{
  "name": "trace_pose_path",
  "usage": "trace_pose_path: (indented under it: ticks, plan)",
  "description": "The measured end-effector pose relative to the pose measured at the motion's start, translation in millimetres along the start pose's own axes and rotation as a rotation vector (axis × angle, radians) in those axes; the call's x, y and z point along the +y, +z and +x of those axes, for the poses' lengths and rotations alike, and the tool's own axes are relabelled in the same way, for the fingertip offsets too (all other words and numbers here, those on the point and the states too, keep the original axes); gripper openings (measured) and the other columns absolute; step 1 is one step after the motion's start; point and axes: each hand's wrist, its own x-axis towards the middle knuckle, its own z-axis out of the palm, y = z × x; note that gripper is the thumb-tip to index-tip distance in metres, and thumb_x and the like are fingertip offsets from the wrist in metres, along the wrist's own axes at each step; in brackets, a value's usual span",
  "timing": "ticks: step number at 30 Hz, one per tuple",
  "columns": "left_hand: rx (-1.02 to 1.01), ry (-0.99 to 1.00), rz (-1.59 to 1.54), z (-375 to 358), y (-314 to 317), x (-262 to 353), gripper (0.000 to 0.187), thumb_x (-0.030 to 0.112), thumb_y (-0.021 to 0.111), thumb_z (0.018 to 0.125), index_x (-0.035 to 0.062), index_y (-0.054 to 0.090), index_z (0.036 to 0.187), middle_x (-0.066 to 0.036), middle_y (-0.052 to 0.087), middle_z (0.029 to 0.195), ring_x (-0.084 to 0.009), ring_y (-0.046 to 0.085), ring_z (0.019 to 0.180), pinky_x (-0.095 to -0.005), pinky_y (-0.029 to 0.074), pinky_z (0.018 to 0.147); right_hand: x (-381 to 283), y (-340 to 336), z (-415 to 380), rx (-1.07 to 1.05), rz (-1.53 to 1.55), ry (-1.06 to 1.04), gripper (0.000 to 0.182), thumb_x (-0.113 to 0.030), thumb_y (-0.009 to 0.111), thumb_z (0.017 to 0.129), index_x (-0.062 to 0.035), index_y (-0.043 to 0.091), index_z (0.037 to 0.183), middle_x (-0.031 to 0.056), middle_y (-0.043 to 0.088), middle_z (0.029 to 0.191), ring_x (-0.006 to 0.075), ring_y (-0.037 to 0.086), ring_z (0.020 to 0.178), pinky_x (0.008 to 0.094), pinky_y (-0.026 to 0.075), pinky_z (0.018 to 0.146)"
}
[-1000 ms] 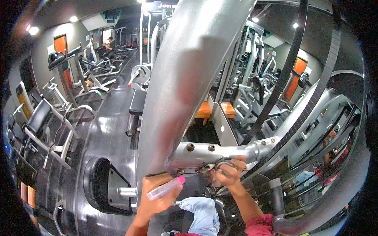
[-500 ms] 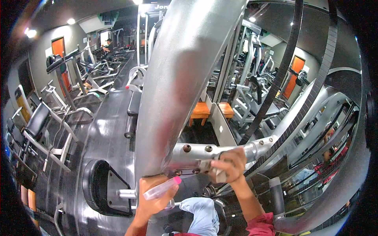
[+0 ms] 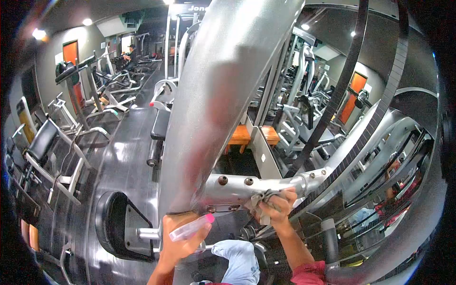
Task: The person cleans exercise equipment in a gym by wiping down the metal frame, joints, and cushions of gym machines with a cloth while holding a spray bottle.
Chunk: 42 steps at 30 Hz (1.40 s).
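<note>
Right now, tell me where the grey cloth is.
In the head view, the grey cloth is just right of centre, gripped in the right hand, at the silver crossbar.

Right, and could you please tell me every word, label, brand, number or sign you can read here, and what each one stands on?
"Jone": on the pale header panel of the far machine, its end cut off by the thick silver tube.
Too small to read: any print on the white sheet beside the left orange door.
No readable text: the clear plastic bottle with a pink cap.
</note>
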Motion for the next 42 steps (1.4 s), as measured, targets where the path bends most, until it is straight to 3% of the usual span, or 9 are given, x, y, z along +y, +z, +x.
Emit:
trace_pose_path:
  ticks: [4,12,14,17,23,26,36,40,42]
  plan:
    - [0.002,-0.045,-0.010,-1,0,4,0.019,0.015,0.071,0.075,0.0022,0.063,0.063,-0.009,0.049,0.052,-0.0240,0.044,0.042,-0.0350,0.035,0.045,-12,1,-25,-0.175,-0.004,-0.118,0.031,-0.040,0.076,0.062,-0.0441,0.058,0.087,-0.0141,0.055,0.101,0.0177,0.047,0.096,0.0410,0.038,0.071]
    - [0.008,0.011,0.029,0,-2,3,0.020,0.015,0.071,0.075,0.0020,0.062,0.063,-0.008,0.049,0.051,-0.0238,0.045,0.042,-0.0343,0.035,0.045,15,-17,16,-0.169,0.006,-0.171,0.019,-0.037,0.075,0.071,-0.0346,0.062,0.085,-0.0064,0.059,0.095,0.0154,0.054,0.086,0.0373,0.040,0.070]
    - [0.015,0.028,0.034,0,0,3,0.021,0.016,0.071,0.076,0.0019,0.062,0.063,-0.008,0.050,0.051,-0.0239,0.045,0.042,-0.0344,0.035,0.045,18,-23,51,-0.054,0.188,0.324,0.018,-0.031,0.073,0.072,-0.0203,0.064,0.084,0.0018,0.059,0.088,0.0194,0.057,0.077,0.0368,0.042,0.069]
    - [0.003,0.009,0.041,-1,0,5,0.020,0.015,0.070,0.075,0.0021,0.062,0.063,-0.008,0.050,0.052,-0.0242,0.046,0.042,-0.0343,0.035,0.045,21,-17,64,-0.059,0.267,0.577,0.020,-0.028,0.069,0.076,-0.0105,0.063,0.084,0.0076,0.057,0.084,0.0228,0.058,0.078,0.0364,0.042,0.067]
    - [0.042,0.036,0.052,0,2,9,0.018,0.015,0.070,0.075,0.0022,0.064,0.065,-0.009,0.050,0.052,-0.0241,0.046,0.042,-0.0348,0.036,0.045,3,-20,26,0.003,0.081,0.268,0.018,-0.029,0.066,0.079,-0.0161,0.057,0.089,0.0093,0.054,0.085,0.0273,0.050,0.074,0.0406,0.039,0.068]
    - [0.037,0.044,0.046,0,2,7,0.017,0.015,0.071,0.075,0.0021,0.064,0.066,-0.009,0.051,0.053,-0.0240,0.047,0.043,-0.0349,0.036,0.045,8,-15,-16,-0.080,0.116,0.067,0.034,-0.039,0.076,0.059,-0.0321,0.064,0.090,-0.0058,0.055,0.096,0.0227,0.050,0.089,0.0435,0.036,0.078]
    - [0.015,0.131,0.114,4,-4,5,0.015,0.016,0.073,0.074,0.0043,0.066,0.066,-0.008,0.055,0.054,-0.0243,0.052,0.044,-0.0334,0.039,0.045,-56,6,-22,-0.245,0.098,-0.093,0.030,-0.038,0.076,0.061,-0.0433,0.064,0.088,-0.0155,0.056,0.091,0.0140,0.053,0.083,0.0413,0.036,0.075]
    - [0.016,0.147,0.131,3,-3,5,0.013,0.015,0.074,0.073,0.0047,0.067,0.068,-0.007,0.056,0.055,-0.0242,0.052,0.044,-0.0335,0.040,0.045,-29,-22,18,-0.162,0.134,-0.015,0.034,-0.032,0.079,0.060,-0.0393,0.065,0.090,-0.0101,0.054,0.088,0.0169,0.053,0.084,0.0413,0.036,0.076]
    - [0.012,0.138,0.142,3,-3,7,0.013,0.015,0.074,0.073,0.0048,0.068,0.068,-0.008,0.056,0.055,-0.0241,0.052,0.045,-0.0333,0.040,0.046,-32,-23,45,-0.041,0.181,0.346,0.034,-0.032,0.081,0.061,-0.0340,0.065,0.090,-0.0053,0.052,0.086,0.0194,0.052,0.084,0.0434,0.036,0.076]
